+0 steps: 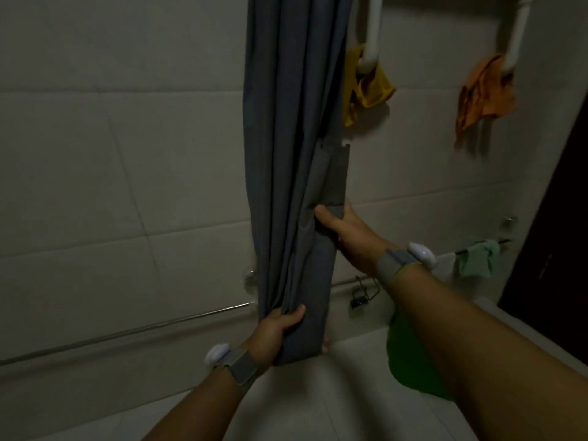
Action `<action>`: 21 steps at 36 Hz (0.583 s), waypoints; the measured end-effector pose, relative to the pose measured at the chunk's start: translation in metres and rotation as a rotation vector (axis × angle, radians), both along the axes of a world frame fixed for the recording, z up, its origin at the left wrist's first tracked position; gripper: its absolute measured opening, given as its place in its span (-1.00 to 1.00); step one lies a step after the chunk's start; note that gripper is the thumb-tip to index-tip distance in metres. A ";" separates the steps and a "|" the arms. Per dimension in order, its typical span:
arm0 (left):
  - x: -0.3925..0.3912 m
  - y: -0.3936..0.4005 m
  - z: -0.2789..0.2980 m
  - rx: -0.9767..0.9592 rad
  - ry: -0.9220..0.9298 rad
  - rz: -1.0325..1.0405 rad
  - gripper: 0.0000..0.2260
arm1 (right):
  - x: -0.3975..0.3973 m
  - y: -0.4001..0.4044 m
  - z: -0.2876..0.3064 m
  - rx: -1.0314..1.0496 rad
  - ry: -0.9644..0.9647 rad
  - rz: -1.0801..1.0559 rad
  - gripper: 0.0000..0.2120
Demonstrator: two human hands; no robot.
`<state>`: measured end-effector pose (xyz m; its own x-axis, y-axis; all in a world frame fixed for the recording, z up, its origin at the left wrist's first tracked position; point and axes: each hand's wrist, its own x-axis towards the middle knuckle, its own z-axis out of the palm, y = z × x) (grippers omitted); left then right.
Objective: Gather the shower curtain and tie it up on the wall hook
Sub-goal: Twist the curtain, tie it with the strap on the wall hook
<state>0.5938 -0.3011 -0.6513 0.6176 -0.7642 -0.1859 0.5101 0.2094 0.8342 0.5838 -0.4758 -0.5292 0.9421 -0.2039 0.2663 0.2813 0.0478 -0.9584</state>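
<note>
Behind the bunched grey shower curtain (292,128), fingers vanish: left hand (276,329) grips its bottom, right hand (346,237) clutches higher.

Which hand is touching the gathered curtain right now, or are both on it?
Touching, both. The head view shows the left hand gripping the bottom of the gray curtain, thumb in front, and the right hand gripping its folded edge higher up.

one grey curtain (286,128), two hands (276,329) (346,237), two wristbands (243,366), perhaps three hanging cloths (366,87)
</note>
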 end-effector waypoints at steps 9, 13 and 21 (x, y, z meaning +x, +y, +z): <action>-0.017 0.025 0.012 -0.021 0.099 -0.085 -0.57 | 0.020 0.038 0.012 -0.022 -0.007 -0.016 -0.63; -0.032 0.046 0.001 0.275 -0.706 0.428 -0.87 | 0.019 0.038 0.016 -0.078 0.004 -0.198 -0.61; 0.020 0.033 0.095 0.161 -0.901 0.567 -0.03 | 0.013 0.041 0.020 -0.054 0.021 -0.175 -0.65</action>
<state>0.6141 -0.2678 -0.5559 0.8342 -0.3301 0.4417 -0.4428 0.0763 0.8933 0.5970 -0.4349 -0.5089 0.8988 -0.3514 0.2619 0.2605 -0.0520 -0.9641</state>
